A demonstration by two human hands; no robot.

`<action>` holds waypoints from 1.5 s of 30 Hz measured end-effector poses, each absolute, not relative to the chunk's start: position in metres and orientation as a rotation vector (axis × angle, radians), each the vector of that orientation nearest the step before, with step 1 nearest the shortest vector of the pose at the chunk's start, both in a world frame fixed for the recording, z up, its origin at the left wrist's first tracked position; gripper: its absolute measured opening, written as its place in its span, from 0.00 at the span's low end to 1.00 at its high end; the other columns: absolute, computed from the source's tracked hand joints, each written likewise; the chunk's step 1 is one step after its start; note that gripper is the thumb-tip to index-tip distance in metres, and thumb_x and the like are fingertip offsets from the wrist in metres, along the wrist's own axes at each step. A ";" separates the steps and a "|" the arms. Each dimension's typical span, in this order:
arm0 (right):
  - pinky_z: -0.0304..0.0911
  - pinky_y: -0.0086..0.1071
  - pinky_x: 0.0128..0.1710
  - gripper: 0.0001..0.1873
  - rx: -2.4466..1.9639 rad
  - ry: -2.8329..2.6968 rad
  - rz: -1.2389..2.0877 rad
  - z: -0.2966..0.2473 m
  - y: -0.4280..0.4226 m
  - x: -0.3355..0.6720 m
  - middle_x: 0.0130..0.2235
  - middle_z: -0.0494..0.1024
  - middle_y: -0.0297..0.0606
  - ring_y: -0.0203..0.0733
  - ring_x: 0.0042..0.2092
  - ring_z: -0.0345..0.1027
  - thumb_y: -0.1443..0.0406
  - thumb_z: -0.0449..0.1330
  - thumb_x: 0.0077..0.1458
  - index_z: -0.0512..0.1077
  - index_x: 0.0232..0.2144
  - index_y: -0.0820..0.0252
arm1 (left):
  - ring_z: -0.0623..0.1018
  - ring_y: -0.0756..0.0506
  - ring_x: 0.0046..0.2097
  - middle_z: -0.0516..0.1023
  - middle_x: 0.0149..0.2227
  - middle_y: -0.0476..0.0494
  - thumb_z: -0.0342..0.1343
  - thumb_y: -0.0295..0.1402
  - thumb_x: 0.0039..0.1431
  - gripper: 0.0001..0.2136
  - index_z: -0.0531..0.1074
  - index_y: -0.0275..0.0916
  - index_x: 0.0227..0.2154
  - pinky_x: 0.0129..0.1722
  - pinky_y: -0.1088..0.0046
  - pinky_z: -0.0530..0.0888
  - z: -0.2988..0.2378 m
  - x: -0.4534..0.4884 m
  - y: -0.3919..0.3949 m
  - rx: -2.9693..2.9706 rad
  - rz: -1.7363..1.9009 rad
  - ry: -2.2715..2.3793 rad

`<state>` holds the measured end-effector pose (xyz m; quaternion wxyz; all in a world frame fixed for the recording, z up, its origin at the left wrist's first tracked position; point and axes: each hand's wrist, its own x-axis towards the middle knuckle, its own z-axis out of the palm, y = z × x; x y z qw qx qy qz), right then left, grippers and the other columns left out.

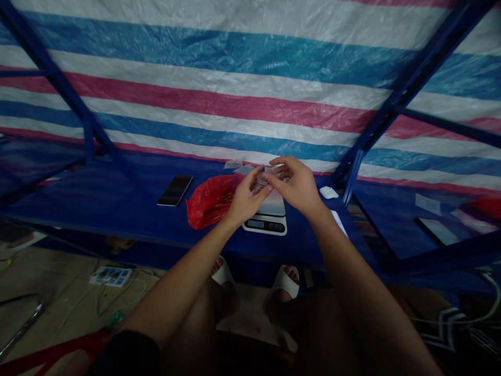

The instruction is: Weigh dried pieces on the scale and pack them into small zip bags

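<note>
My left hand (246, 197) and my right hand (294, 183) meet in front of me above a digital kitchen scale (264, 225). Their fingertips pinch a small clear plastic bag (261, 180) from either side, and its contents are hard to make out. The scale's display faces me, and its platform is partly hidden under my hands. To the left of the scale lies a crumpled red plastic bag (213, 201) holding something dark, with my left wrist close to it. A few flat clear bags (234, 164) lie just beyond my hands.
A black smartphone (175, 190) lies on the blue shelf (117, 209), with a small white mouse (328, 192) to the right. Striped tarpaulin (250, 104) and blue metal frame bars (407, 89) stand behind. Below are my sandalled feet (285, 282) and a floor power strip (110, 275).
</note>
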<state>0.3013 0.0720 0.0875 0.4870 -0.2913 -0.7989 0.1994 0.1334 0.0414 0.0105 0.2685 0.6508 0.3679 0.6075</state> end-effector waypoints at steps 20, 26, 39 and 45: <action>0.78 0.50 0.61 0.28 -0.681 -1.768 0.923 0.069 0.080 0.326 0.51 0.87 0.44 0.49 0.52 0.83 0.48 0.78 0.53 0.82 0.51 0.55 | 0.66 0.32 0.77 0.61 0.78 0.26 0.50 0.59 0.77 0.41 0.47 0.42 0.80 0.78 0.47 0.61 0.015 0.137 0.042 2.014 1.520 1.113; 0.79 0.50 0.60 0.31 -0.677 -1.750 1.071 0.064 0.076 0.327 0.54 0.89 0.45 0.50 0.53 0.84 0.46 0.77 0.56 0.82 0.56 0.54 | 0.76 0.33 0.67 0.72 0.68 0.27 0.61 0.56 0.72 0.44 0.52 0.37 0.78 0.71 0.49 0.71 0.011 0.133 0.048 2.028 1.527 1.115; 0.80 0.52 0.57 0.26 -0.826 -1.908 0.842 0.012 0.088 0.334 0.56 0.86 0.48 0.52 0.53 0.84 0.61 0.72 0.53 0.83 0.55 0.58 | 0.86 0.37 0.52 0.79 0.65 0.29 0.50 0.47 0.79 0.26 0.61 0.45 0.73 0.56 0.50 0.83 0.014 0.117 0.054 1.813 1.572 1.099; 0.77 0.52 0.60 0.24 -0.853 -2.085 0.656 0.017 0.084 0.334 0.53 0.89 0.47 0.54 0.53 0.84 0.67 0.70 0.53 0.84 0.54 0.58 | 0.84 0.37 0.58 0.81 0.59 0.33 0.58 0.40 0.74 0.27 0.63 0.43 0.72 0.61 0.50 0.80 0.011 0.122 0.059 1.935 1.576 1.170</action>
